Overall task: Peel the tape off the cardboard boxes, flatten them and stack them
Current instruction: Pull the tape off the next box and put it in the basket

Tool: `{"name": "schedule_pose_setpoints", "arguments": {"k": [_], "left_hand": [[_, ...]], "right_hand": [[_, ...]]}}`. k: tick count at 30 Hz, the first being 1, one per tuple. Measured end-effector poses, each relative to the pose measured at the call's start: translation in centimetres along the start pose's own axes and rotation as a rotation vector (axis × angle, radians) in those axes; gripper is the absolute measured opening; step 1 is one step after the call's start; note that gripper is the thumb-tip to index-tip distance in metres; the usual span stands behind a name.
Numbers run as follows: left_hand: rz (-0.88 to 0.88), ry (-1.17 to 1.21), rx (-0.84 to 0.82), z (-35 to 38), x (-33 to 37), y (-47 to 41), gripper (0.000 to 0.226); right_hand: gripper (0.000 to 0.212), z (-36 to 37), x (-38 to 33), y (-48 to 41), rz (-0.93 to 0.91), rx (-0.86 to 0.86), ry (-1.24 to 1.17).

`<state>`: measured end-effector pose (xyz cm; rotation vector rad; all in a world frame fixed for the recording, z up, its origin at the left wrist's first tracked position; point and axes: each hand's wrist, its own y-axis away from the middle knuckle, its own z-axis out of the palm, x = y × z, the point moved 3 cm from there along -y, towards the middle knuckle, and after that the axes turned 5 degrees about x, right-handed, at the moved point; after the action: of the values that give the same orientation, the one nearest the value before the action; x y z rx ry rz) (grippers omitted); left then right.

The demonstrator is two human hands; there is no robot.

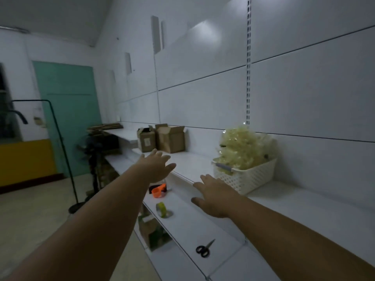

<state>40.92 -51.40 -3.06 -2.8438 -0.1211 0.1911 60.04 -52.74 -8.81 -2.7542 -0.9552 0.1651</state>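
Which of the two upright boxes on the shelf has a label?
The smaller left box: a white label on its front. The larger box beside it shows plain cardboard.

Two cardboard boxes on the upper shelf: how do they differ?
The left box is narrower than the right box. The left box has a pale label on its front; the right box shows none. The left box looks darker brown, the right box lighter. Both stand upright side by side on the shelf with top flaps open.

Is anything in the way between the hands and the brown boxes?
No. Only bare shelf lies between the left hand, the right hand and the cardboard boxes; the basket sits off to the right.
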Motion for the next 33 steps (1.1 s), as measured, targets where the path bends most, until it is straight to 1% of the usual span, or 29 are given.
{"name": "schedule_pose_setpoints", "arguments": {"k": [3,7,12,15,19,22,25,28,31,33], "left_hand": [[-0.016,-0.006,-0.004,1.1,-3.3,-1.1,0.059],[-0.061,0.047,-0.011,3.4,-7.3,-3.1,0.058],[-0.14,0.003,-0.075,6.5,-12.3,-6.9,0.058],[-0.173,0.005,-0.062,6.7,-15.4,-10.2,0.058],[-0.156,-0.086,-0.084,7.4,-19.2,-14.4,0.054],[-0.193,-0.044,-0.048,9.1,-21.2,-16.8,0.055],[-0.258,0.021,-0.073,11.4,-23.5,-19.1,0.057],[-0.215,-0.001,-0.068,13.6,-26.6,-22.5,0.057],[-0.196,0.037,-0.045,15.1,-29.6,-26.0,0.058],[-0.183,0.069,-0.029,16.0,-31.7,-28.3,0.059]], "right_hand": [[0.061,1.2,-2.3,-3.4,-0.036,-0.005,-0.048],[0.063,3.2,-3.7,-8.4,-0.077,0.007,-0.107],[0.06,5.4,-3.2,-16.3,-0.094,-0.03,-0.179],[0.059,6.2,-2.7,-21.7,-0.124,-0.019,-0.175],[0.053,7.2,-2.1,-28.6,-0.171,0.001,-0.148],[0.048,8.7,-2.8,-32.8,-0.205,-0.015,-0.159],[0.054,10.7,-3.6,-36.1,-0.233,-0.003,-0.164],[0.055,12.1,-4.1,-39.9,-0.226,0.016,-0.13],[0.046,13.6,-4.8,-43.9,-0.235,-0.021,-0.042],[0.05,14.6,-5.3,-46.7,-0.182,-0.033,-0.058]]}}
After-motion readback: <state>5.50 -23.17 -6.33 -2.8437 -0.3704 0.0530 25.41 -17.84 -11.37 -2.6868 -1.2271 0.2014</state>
